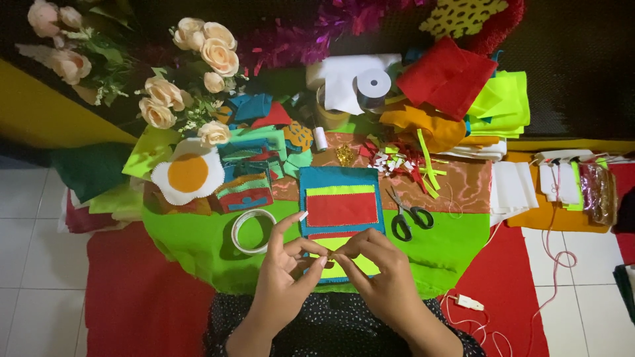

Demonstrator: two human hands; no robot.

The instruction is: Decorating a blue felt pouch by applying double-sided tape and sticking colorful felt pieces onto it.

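Both hands are held together at the near edge of the green felt-covered table [198,244]. The left hand [284,281] and right hand [383,277] meet fingertip to fingertip, pinched narrowly on something too small to be made out. Directly beneath and beyond them lies the blue felt panel [340,177] with red and yellow patches. Black-handled scissors [407,215] are seen just right of it, a tape roll [251,231] to its left.

Home craft corner: tiled floor [26,218], low worktop [198,244] heaped with felt scraps [450,79], scissors [407,215], tape roll [251,231]; artificial roses [198,59] at 11 o'clock.
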